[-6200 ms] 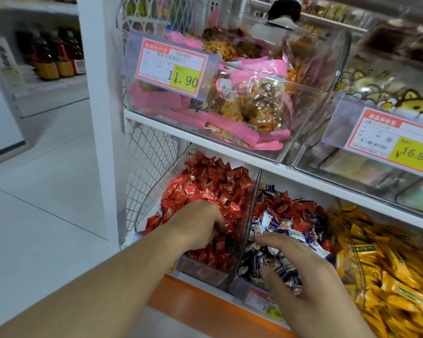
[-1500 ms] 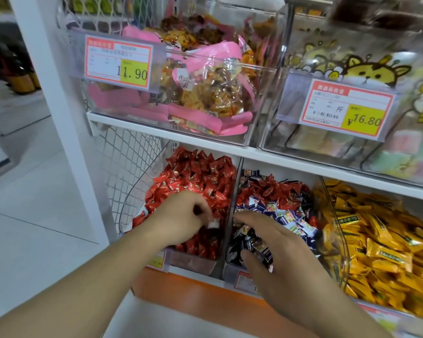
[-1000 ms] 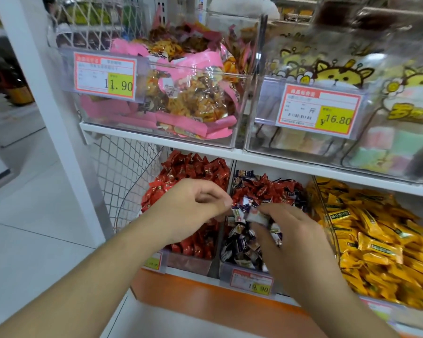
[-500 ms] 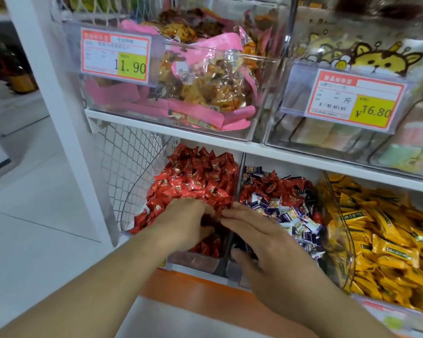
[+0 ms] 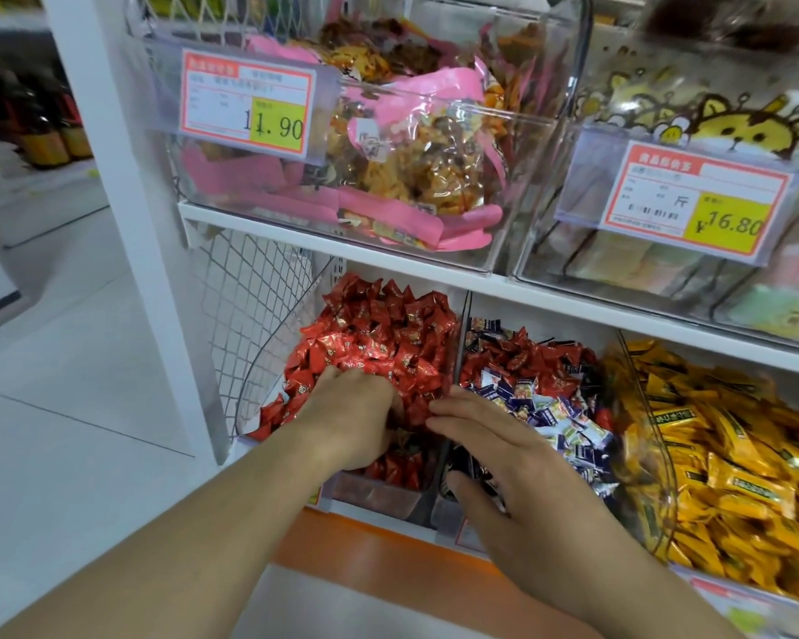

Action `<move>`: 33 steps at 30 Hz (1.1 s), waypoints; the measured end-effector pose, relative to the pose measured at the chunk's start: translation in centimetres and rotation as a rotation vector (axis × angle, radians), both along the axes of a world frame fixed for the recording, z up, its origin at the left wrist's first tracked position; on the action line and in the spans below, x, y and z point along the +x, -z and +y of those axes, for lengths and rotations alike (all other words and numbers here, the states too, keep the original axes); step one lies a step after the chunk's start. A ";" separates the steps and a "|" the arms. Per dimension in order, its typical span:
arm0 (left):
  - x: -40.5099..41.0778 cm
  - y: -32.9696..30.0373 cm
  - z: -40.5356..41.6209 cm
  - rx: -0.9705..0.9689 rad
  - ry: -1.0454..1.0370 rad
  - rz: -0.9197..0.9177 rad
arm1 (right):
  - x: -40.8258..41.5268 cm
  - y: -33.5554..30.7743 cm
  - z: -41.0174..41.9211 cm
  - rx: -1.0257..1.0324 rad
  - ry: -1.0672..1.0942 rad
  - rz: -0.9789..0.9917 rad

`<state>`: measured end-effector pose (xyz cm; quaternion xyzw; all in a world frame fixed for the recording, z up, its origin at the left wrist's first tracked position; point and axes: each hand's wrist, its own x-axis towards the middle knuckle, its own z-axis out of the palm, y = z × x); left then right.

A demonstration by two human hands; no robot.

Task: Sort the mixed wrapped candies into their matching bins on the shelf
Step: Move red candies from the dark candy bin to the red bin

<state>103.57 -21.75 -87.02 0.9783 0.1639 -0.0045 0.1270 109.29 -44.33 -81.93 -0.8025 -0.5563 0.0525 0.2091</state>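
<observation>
The red wrapped candies [image 5: 379,334] fill the clear bin [image 5: 379,493] at lower centre of the frame, on the lower shelf. The left hand [image 5: 351,422] lies on that heap with its fingers curled down into the wrappers; whether its grip holds a candy cannot be told. Just to the right, past the clear divider [image 5: 457,362], the middle bin [image 5: 448,518] holds blue-and-white candies [image 5: 550,412] mixed with red ones at the back. The right hand [image 5: 517,472] is spread over this bin's front, its fingers straight and loose, gripping nothing, fingertips reaching left across the divider to touch the red heap near the left hand. At lower right a third bin holds yellow wrapped candies [image 5: 720,454]. On the upper shelf [image 5: 550,302], a clear bin of pink-edged snack packs [image 5: 411,177] carries a price tag reading 11.90 [image 5: 250,103]; the bin to its right carries a tag reading 16.80 [image 5: 674,200].
</observation>
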 end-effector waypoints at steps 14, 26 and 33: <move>0.1 -0.2 -0.1 -0.006 0.058 0.025 | 0.1 0.2 -0.1 0.028 0.000 0.000; -0.3 0.2 -0.3 -0.007 0.042 -0.050 | 0.0 -0.4 -0.7 0.057 0.030 0.087; -1.6 -4.2 -0.2 -0.532 -0.086 -0.347 | 0.4 -0.8 -1.1 0.143 0.177 0.112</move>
